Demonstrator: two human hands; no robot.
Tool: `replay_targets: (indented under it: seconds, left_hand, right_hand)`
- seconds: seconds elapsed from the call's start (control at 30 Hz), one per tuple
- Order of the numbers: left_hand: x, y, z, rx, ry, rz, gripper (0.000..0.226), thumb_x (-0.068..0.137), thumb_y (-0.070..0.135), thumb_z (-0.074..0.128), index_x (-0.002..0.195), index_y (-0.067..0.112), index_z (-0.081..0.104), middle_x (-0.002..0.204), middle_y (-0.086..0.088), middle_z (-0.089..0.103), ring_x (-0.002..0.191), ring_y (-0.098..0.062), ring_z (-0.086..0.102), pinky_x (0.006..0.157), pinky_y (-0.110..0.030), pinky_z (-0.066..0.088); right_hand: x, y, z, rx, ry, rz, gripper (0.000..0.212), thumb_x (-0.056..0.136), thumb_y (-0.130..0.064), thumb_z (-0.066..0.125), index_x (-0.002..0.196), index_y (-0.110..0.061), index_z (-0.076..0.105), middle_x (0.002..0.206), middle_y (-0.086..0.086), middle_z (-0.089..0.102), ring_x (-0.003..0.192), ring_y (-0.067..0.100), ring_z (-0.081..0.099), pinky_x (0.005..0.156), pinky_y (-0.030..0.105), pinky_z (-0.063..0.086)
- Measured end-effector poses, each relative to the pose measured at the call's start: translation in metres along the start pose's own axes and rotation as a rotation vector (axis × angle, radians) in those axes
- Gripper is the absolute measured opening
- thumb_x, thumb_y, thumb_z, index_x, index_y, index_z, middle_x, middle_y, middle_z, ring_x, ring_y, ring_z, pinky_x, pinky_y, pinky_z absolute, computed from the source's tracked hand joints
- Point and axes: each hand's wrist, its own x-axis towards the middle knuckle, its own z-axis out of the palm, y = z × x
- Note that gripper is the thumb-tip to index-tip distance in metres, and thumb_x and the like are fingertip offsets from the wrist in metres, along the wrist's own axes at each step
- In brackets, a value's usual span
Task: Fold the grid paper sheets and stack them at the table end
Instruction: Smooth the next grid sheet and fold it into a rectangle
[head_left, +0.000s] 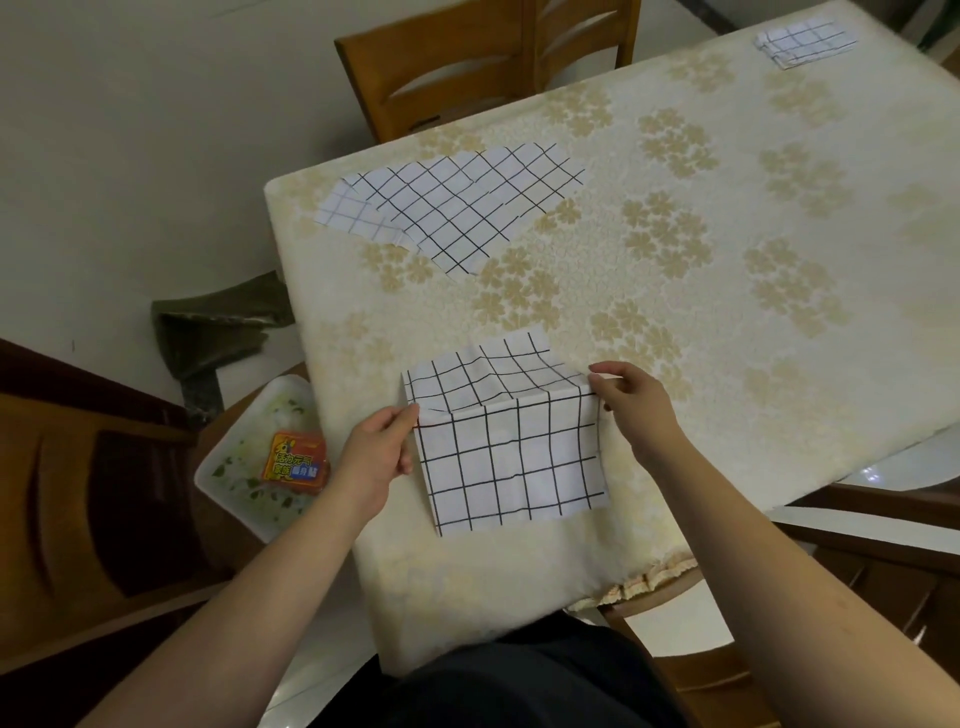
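Left hand (375, 451) and right hand (636, 402) each pinch the grid sheet's (511, 457) folded edge on the table (727, 312)

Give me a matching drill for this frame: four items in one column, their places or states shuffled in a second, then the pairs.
Items:
1. sheet being folded
2. folded stack
3. unfolded sheets
4. orange packet

Places or states:
A. on a white tray beside the table, off its left edge
B. at the far end of the table
C. pinched at both sides by the left hand and right hand
D. lying flat and overlapping near the table's left corner

Pairs: 1-C, 2-B, 3-D, 4-A
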Motion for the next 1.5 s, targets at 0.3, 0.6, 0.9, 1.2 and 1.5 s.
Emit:
replay_targets:
  seconds: [0.3,0.6,0.9,1.2,1.5]
  left_hand:
    - [0.009,0.057,-0.008,-0.074,0.012,0.169,0.019,0.094,0.019,0.061,0.078,0.011,0.057,0.068,-0.007,0.052,0.047,-0.011,0.056,0.051,-0.024,0.053]
    - [0.013,0.091,-0.034,-0.046,-0.010,0.402,0.013,0.083,0.024,0.073,0.076,0.018,0.063,0.079,-0.001,0.066,0.070,-0.015,0.067,0.080,-0.030,0.055]
    - [0.021,-0.003,-0.072,0.102,0.016,0.209,0.014,0.086,0.008,0.069,0.082,0.013,0.057,0.090,-0.023,0.066,0.067,-0.019,0.062,0.066,-0.028,0.053]
    - [0.030,-0.064,-0.099,0.044,0.011,-0.104,0.027,0.088,-0.006,0.060,0.111,0.006,0.055,0.111,-0.022,0.057,0.084,-0.023,0.062,0.083,-0.032,0.055]
    - [0.031,-0.068,-0.105,-0.118,-0.066,-0.238,0.015,0.098,0.014,0.053,0.112,0.011,0.056,0.119,-0.015,0.062,0.104,-0.027,0.065,0.084,-0.031,0.054]
  right_hand:
    - [-0.030,-0.045,-0.001,-0.043,0.061,-0.219,0.014,0.085,-0.022,0.074,0.099,-0.023,0.074,0.088,-0.007,0.071,0.083,0.000,0.064,0.074,0.013,0.046]
    - [-0.070,-0.070,0.021,-0.336,0.295,-0.542,0.008,0.085,-0.026,0.073,0.092,-0.030,0.072,0.088,-0.018,0.066,0.081,0.004,0.059,0.067,0.007,0.037]
    - [-0.135,0.033,0.067,-0.681,0.267,-0.604,0.015,0.072,-0.019,0.085,0.081,-0.025,0.075,0.078,-0.003,0.058,0.075,0.021,0.057,0.067,0.035,0.044]
    - [-0.176,0.090,0.110,-0.853,-0.047,-0.355,0.017,0.085,-0.032,0.069,0.101,-0.027,0.072,0.099,-0.003,0.063,0.093,0.019,0.055,0.077,0.030,0.038]
    - [-0.160,0.074,0.110,-0.743,-0.012,-0.279,0.016,0.090,-0.029,0.065,0.105,-0.026,0.070,0.094,-0.010,0.057,0.090,0.012,0.053,0.076,0.027,0.042]
